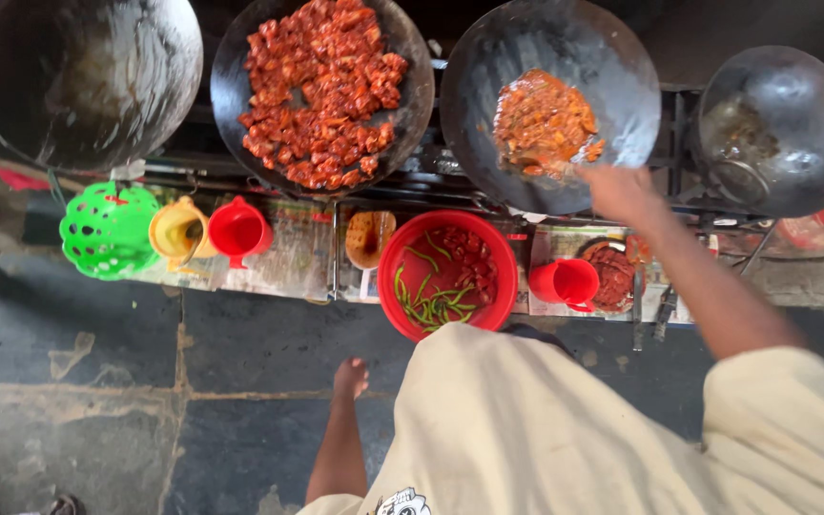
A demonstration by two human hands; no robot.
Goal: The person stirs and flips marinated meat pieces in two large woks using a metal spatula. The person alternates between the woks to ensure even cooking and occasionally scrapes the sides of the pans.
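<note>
Your right hand (622,191) is out over the near rim of the wok of orange-red mix (550,105), so that pan is the one in hand. The mix (543,124) sits in a loose heap in the middle of the wok, glossy and broken up, and looks to me well into cooking rather than freshly tipped in. Left of that wok, the wide pan of red fried pieces (324,91) is full and appears finished. Right of the wok, a darker wok (779,129) holds only a little residue. Below the wok, on the desk (288,257), the red basin of green chillies and red pieces (447,277) hasn't been emptied, and a red mug (565,282) stands just beside it.

Now the fingers: the heap's lower right edge lies just beyond your right hand, touching or very nearly so. The hand is blurred, so I cannot tell whether its fingers are apart or closed on a tool.

Your left hand (350,379) hangs low, well below the wok and away from the desk, fingers loosely curled on nothing.
</note>
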